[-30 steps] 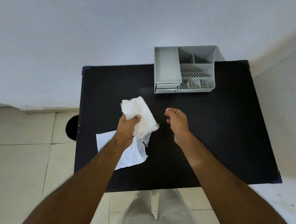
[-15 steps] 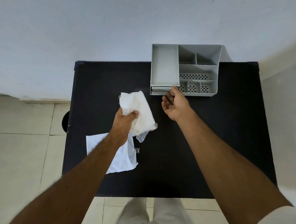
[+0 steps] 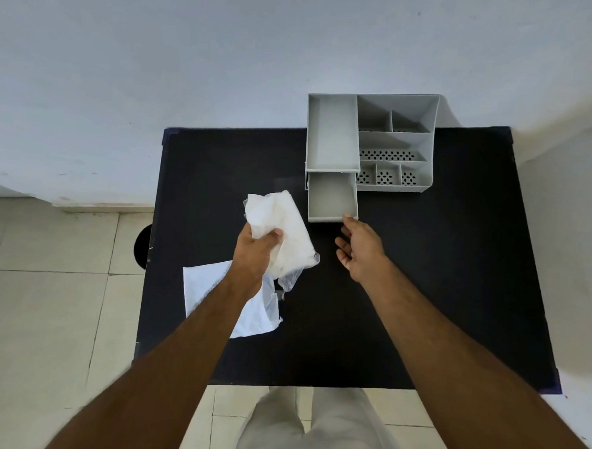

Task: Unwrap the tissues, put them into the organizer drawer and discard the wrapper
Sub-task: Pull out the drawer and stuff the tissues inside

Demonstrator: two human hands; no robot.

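Observation:
My left hand grips a white wad of tissues, with a scrap of clear film hanging from its lower end, above the black table. A grey organizer stands at the table's far edge. Its drawer is pulled out toward me and shows a bare grey floor. My right hand has its fingers spread, one fingertip touching the drawer's front right corner. A flat white wrapper lies on the table under my left forearm, partly hidden by it.
A white wall rises behind the table and another on the right. Pale floor tiles lie to the left and below. A dark round shape shows by the table's left edge. My light trousers are at the near edge.
My right hand reached the organizer, then drew the drawer out toward me. My left hand kept hold of the tissues and barely moved.

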